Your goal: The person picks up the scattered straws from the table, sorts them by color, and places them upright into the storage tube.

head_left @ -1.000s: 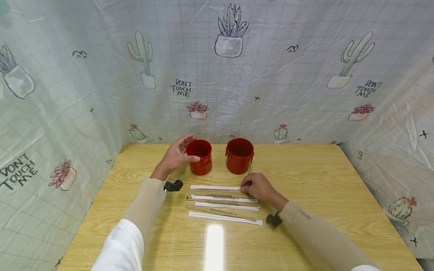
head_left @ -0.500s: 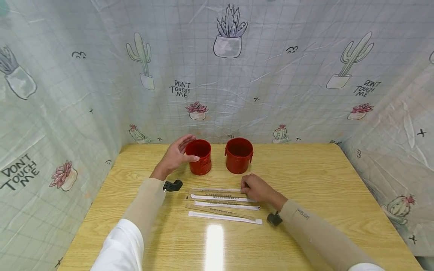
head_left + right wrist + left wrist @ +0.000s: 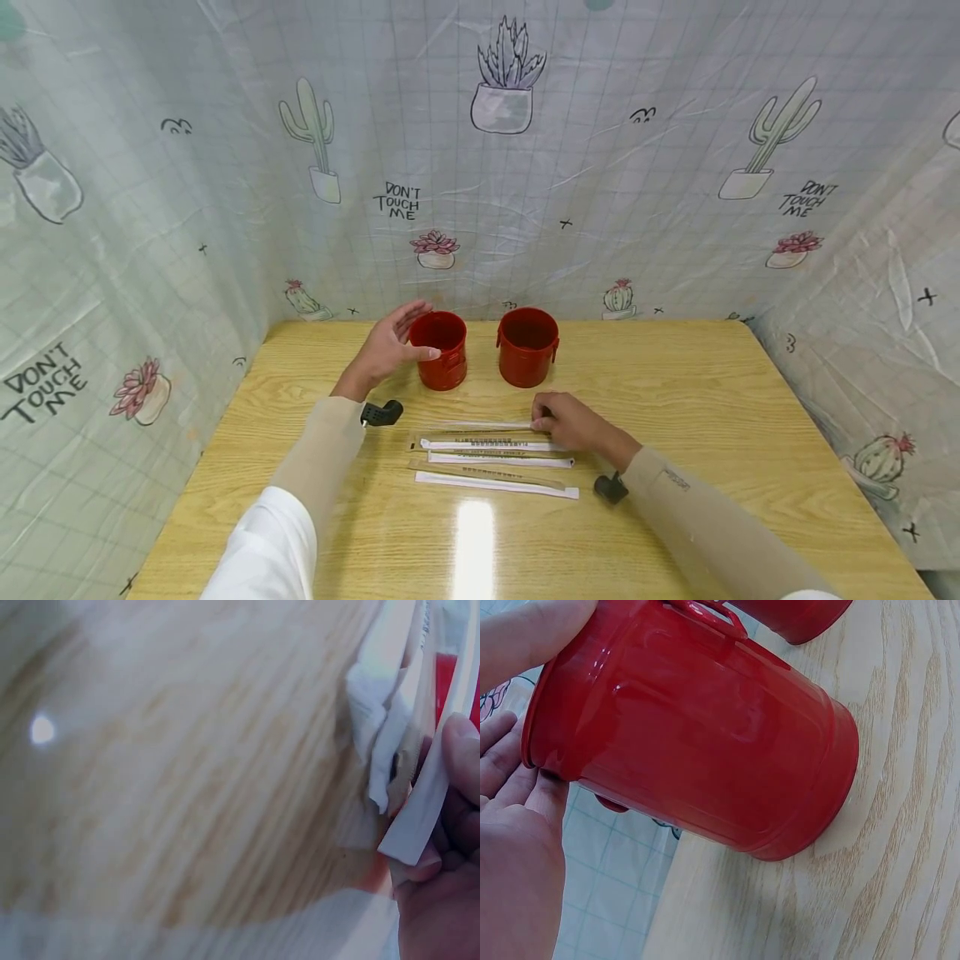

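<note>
In the head view two red buckets stand side by side at the back of the table. My left hand (image 3: 381, 350) holds the left bucket (image 3: 441, 372) near its rim, the thumb at the front and the fingers on the far side. In the left wrist view that bucket (image 3: 705, 735) is upright on the wood. Between thumb and fingers my right hand (image 3: 573, 422) pinches the right end of a white paper-wrapped straw (image 3: 424, 817). In front of it lie several more wrapped straws (image 3: 487, 484), white and brown, roughly parallel.
The right bucket (image 3: 525, 367) stands a short gap from the left one, with small side handles. Behind the wooden table (image 3: 675, 400) hangs a printed curtain (image 3: 570, 167), which also closes off both sides.
The pinched white straw has turned more edge-on, and my right hand has shifted slightly. My left hand stays at the left bucket. The head view has tilted a little.
</note>
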Available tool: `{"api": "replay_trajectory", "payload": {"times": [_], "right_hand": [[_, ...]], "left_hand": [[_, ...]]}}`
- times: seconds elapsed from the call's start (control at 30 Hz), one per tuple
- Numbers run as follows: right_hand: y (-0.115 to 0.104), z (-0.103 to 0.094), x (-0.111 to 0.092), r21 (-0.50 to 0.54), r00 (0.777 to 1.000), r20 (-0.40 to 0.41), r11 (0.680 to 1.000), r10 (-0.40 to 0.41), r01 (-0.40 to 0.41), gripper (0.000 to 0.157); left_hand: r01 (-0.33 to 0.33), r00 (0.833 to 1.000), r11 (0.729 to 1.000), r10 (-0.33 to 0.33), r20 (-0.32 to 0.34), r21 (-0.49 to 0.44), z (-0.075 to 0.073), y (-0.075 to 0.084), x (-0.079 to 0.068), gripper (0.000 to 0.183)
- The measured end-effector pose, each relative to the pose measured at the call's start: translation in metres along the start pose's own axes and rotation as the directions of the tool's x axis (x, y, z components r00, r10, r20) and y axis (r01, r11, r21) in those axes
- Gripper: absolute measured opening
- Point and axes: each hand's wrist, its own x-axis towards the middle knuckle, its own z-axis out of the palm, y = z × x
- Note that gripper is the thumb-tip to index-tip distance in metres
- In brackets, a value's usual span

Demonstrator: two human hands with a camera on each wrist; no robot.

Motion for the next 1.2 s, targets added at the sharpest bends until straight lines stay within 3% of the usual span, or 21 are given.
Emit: {"api": "replay_trajectory", "payload": {"times": [0.27, 0.47, 0.6, 0.77, 1.03, 1.2], "right_hand": [[-0.006, -0.008, -0.010, 0.209, 0.997, -0.077, 0.977, -0.017, 0.033, 0.011], [-0.015, -0.010, -0.012, 0.300, 0.979, -0.175, 0.942, -0.099, 0.149, 0.008], [-0.023, -0.009, -0.012, 0.351, 0.977, -0.193, 0.924, -0.087, 0.152, 0.009], [-0.032, -0.011, -0.011, 0.333, 0.977, -0.205, 0.935, -0.059, 0.126, 0.016], [-0.044, -0.017, -0.009, 0.313, 0.975, -0.223, 0.945, -0.019, 0.090, 0.011], [-0.051, -0.021, -0.006, 0.296, 0.968, -0.247, 0.949, -0.034, 0.108, 0.010]], "left_hand": [[-0.007, 1.000, 1.000, 0.007, -0.001, 0.006, 0.001, 0.001, -0.004, 0.097], [-0.009, 1.000, 1.000, 0.009, -0.005, -0.013, 0.001, -0.001, -0.005, 0.096], [-0.002, 1.000, 1.000, 0.002, -0.007, -0.007, 0.002, -0.002, -0.006, 0.097], [-0.008, 1.000, 1.000, 0.008, -0.004, 0.001, 0.003, -0.002, -0.007, 0.097], [-0.011, 1.000, 1.000, 0.011, -0.004, 0.002, 0.005, -0.001, -0.010, 0.098], [-0.014, 1.000, 1.000, 0.014, -0.003, -0.008, 0.005, -0.001, -0.011, 0.098]]}}
